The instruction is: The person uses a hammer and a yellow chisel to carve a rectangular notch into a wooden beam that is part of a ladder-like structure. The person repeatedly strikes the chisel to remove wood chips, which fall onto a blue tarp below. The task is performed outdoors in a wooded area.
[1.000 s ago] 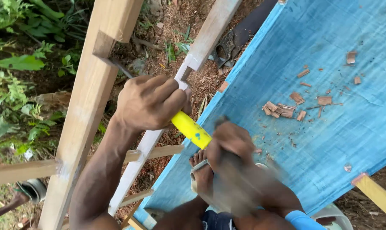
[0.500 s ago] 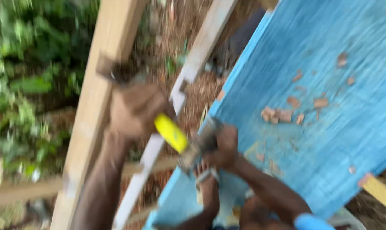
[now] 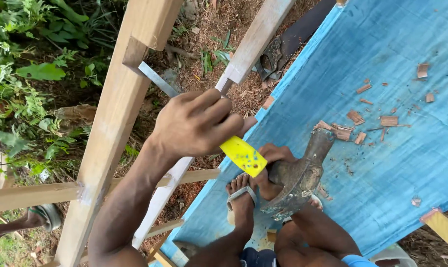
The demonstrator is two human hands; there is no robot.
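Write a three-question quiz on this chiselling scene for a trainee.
1. True or false: the left hand grips a chisel with a yellow handle.
2. What does the right hand hold? A) a saw B) a hammer C) a drill
3. Fill in: the chisel blade points into a notch in the wooden ____.

Key
1. True.
2. B, the hammer, its head beside the yellow handle.
3. Post, the upright timber on the left; wood chips lie on the blue sheet.
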